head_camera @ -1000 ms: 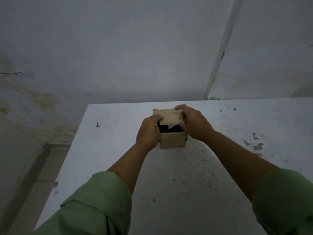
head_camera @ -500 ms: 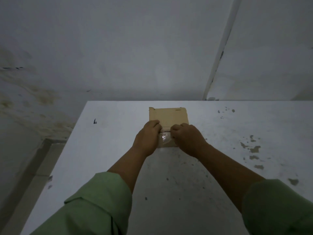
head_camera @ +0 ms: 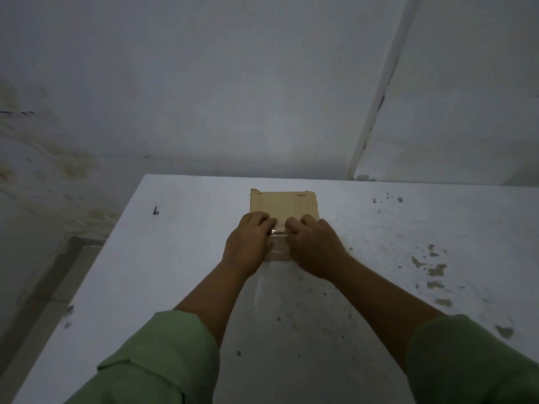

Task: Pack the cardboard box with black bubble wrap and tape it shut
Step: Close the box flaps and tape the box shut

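Note:
A small brown cardboard box (head_camera: pixel 283 205) stands on the white table (head_camera: pixel 180 258), its top flaps folded flat and closed. My left hand (head_camera: pixel 248 246) and my right hand (head_camera: pixel 315 246) rest side by side on the box's near top edge, fingers curled over it. Between the two hands a strip of shiny clear tape (head_camera: pixel 278 243) runs down the box's front face. No black bubble wrap shows; the inside of the box is hidden by the flaps.
The table has chipped, stained paint on its right part (head_camera: pixel 434 269) and a small dark mark at the left (head_camera: pixel 155 210). The table's left edge drops to the floor. A grey wall stands right behind the table.
The raised flap, which showed the dark inside, has been folded down flat. Both hands came to the box's near edge and now press there, with clear tape showing between them.

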